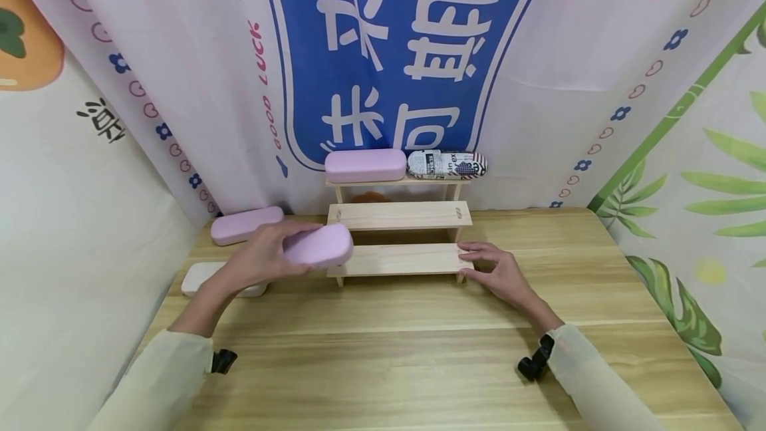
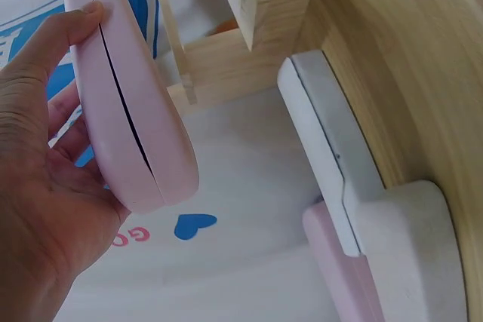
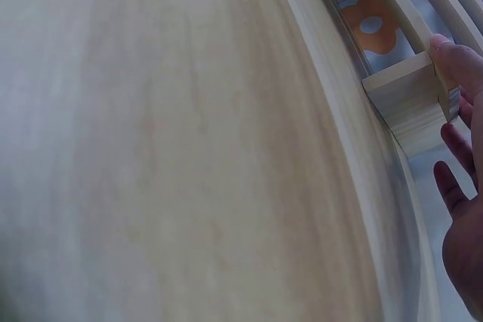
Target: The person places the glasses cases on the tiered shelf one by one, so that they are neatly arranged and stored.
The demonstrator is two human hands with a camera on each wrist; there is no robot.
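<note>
A lilac-pink glasses case is gripped between the thumb and fingers of my left hand. The left wrist view shows the held case closed, a dark seam running along its side. It is in front of the left end of a three-step wooden stand. My right hand pinches the right end of the stand's lowest board, also seen in the right wrist view. On the top step sit another pink case and a newsprint-patterned case.
Left of the stand, a pink case and a white case lie on the wooden table; my left forearm partly covers the white one. Printed cloth hangs behind the stand and along both sides.
</note>
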